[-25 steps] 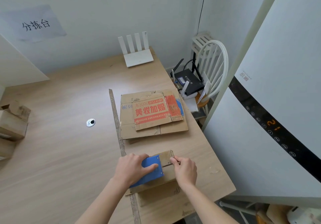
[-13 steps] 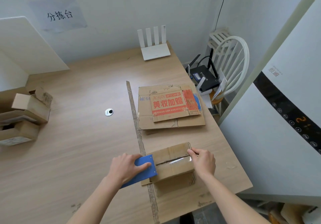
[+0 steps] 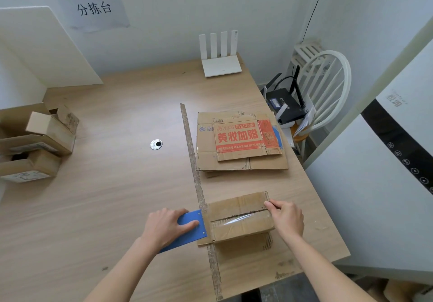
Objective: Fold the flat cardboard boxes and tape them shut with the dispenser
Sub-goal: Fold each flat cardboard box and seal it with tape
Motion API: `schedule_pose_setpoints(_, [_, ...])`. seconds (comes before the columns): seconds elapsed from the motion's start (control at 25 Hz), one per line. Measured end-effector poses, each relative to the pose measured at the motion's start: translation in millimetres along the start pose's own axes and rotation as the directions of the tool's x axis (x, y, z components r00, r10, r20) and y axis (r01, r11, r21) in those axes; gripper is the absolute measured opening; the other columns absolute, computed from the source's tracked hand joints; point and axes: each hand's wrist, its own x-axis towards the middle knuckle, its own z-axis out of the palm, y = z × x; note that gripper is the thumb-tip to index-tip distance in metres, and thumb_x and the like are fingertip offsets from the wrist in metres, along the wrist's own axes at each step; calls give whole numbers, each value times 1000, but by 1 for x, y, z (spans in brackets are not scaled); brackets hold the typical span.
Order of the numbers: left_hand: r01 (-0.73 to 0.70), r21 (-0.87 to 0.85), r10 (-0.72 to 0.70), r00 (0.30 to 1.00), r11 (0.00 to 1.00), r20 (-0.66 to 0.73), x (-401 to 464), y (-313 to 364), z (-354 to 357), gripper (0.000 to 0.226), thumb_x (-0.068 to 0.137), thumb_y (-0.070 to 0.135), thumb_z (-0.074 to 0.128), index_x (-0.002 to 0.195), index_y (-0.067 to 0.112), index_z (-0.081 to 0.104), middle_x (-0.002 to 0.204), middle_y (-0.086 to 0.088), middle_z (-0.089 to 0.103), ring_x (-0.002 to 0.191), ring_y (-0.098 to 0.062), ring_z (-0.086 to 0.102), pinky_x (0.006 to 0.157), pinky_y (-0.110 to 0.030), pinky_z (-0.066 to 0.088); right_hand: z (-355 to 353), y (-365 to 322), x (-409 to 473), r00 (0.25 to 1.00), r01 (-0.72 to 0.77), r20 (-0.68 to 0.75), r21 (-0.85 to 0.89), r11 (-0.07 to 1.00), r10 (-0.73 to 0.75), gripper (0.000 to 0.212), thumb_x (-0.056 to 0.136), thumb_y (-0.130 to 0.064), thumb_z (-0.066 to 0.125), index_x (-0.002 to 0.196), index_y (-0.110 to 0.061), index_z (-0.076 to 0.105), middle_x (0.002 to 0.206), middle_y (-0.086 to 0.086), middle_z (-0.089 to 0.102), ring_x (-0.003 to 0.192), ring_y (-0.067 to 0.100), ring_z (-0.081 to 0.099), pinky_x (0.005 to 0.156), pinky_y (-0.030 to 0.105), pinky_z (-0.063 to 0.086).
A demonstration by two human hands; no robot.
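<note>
A small makeshift parcel-sorting room: a paper wall sign (image 3: 93, 8) reading 分拣台, a wooden tabletop (image 3: 105, 196) with flattened cartons (image 3: 241, 142), made-up boxes (image 3: 35, 142), a white router (image 3: 221, 55), and a tall white appliance (image 3: 379, 184) alongside

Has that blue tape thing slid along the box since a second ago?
Yes. The blue dispenser, held by the left hand, has moved left across the box, from its right half to past its left edge, leaving clear tape along the seam.
</note>
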Motion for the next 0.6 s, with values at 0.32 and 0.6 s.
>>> schedule_pose_setpoints(0.32, [-67,-63,72,995,996,72,15,-15,6,64,78,86,33,120,46,62,80,13,65,74,-13,59,60,-29,40,4,5,0,999,38,-7,15,999,-38,33,91,-42,73,114,-20,78,110,-3,77,103,22,69,72,27,49])
schedule_pose_setpoints(0.6, [-73,-98,79,995,993,59,12,-28,8,75,70,91,25,122,50,61,72,18,58,70,-8,55,62,-26,42,5,8,3,999,34,24,-12,999,-34,31,91,-45,72,112,-23,78,110,-5,77,106,23,68,79,33,54])
